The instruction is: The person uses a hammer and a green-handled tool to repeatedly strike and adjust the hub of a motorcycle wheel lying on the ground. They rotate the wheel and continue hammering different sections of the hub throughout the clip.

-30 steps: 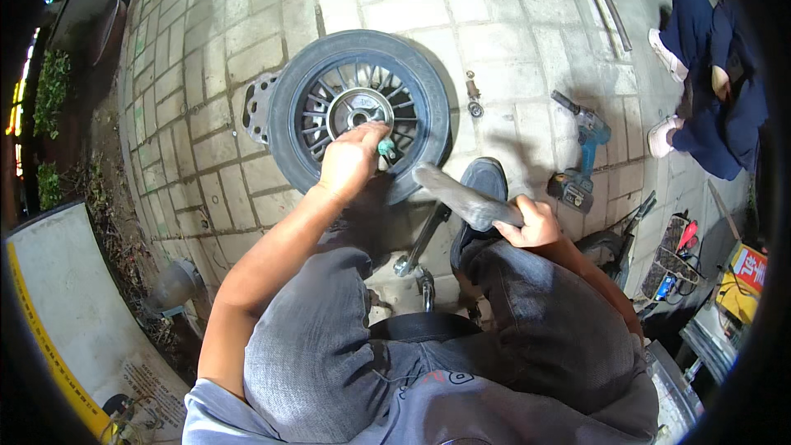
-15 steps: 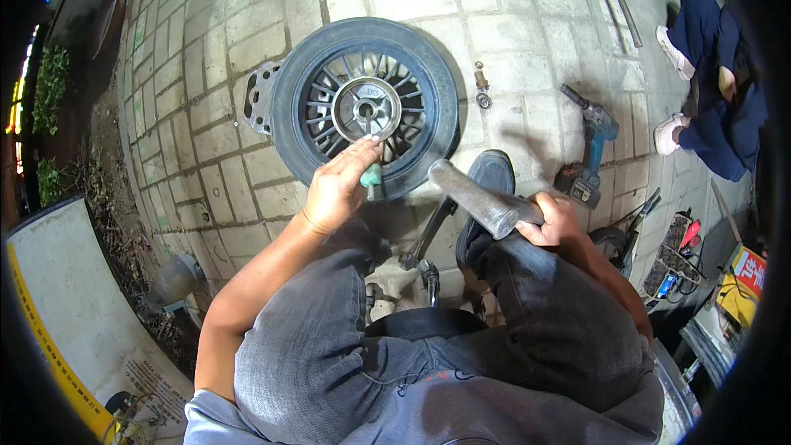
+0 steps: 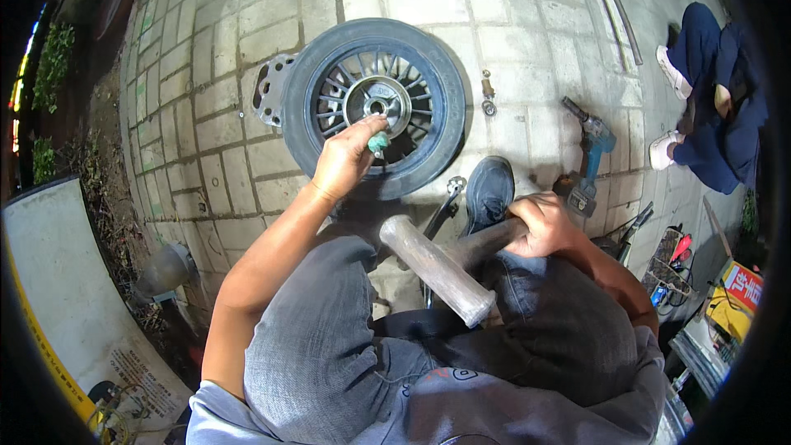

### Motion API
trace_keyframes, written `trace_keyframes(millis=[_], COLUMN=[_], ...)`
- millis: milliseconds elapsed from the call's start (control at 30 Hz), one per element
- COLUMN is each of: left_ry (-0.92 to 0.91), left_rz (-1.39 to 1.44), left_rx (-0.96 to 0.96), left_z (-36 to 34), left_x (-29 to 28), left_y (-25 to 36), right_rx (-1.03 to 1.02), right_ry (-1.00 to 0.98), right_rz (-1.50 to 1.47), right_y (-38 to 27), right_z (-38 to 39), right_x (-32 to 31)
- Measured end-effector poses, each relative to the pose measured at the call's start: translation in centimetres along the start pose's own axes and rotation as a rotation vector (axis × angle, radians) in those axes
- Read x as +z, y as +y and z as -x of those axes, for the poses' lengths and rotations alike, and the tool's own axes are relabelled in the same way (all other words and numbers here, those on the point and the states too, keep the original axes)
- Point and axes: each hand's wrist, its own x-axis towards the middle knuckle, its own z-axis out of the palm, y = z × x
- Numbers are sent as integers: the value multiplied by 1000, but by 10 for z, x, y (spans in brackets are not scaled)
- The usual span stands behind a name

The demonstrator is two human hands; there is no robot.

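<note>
A wheel (image 3: 455, 107) with a dark tyre and thin spokes lies flat on the paving before me. My left hand (image 3: 350, 152) is closed around a green-handled screwdriver (image 3: 378, 143) over the wheel's near side. Its shaft is mostly hidden by the fingers, pointing toward the metal hub (image 3: 399, 104); whether the tip touches cannot be seen. My right hand (image 3: 542, 224) grips the handle of a heavy hammer (image 3: 437, 270). The thick cylindrical hammer head hangs above my lap, between my knees, apart from the wheel and screwdriver.
A perforated metal plate (image 3: 270, 91) pokes out left of the wheel. Small metal parts (image 3: 488, 92) lie to its right, with a cordless impact wrench (image 3: 588, 156) beyond. A wrench (image 3: 450, 198) rests near my shoe (image 3: 490, 189). Another person (image 3: 709, 99) sits at far right.
The hammer has swung back toward my lap and to the left, its head turning. My left hand and the screwdriver stay over the wheel, the handle now more upright. The view has shifted slightly.
</note>
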Motion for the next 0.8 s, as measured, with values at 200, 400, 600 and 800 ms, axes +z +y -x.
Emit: trace_keyframes(millis=[200,400,600,800], left_ry=[163,814,369,251], left_rz=[124,440,34,146], left_rx=[-93,-531,-1198,-1150], left_z=[-9,63,208,314], left_x=[-54,-151,-105,-11], left_y=[54,24,-78,-72], right_rx=[614,1240,1284,1241], right_ry=[-36,119,235,-106], right_rz=[118,-115,-236,43], right_y=[4,50,127,144], right_z=[20,97,197,148], right_x=[8,33,58,22])
